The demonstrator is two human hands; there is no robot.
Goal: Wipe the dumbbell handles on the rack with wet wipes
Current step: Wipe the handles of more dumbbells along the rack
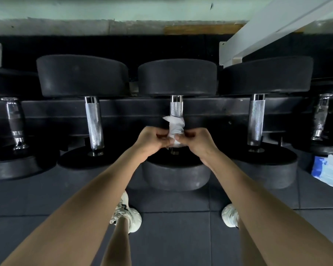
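Wet wipe [174, 127] wraps middle handle [176, 107], pinched by left hand [150, 140] and right hand [197, 142]

Dark grey rubber floor tiles [181, 237] lie below. A white metal beam [277, 22] slants past the pale green wall [85, 8].

a black rack [135, 110] holds five black dumbbells [177, 77] side by side, above dark rubber floor tiles [181, 237]

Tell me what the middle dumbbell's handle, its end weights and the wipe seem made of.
Handle: likely chromed steel, shiny with a knurled crosshatch grip. End weights: matte black, probably rubber-coated; dull, faintly scuffed surface. Wipe: thin white nonwoven sheet, probably; it crumples softly round the handle.
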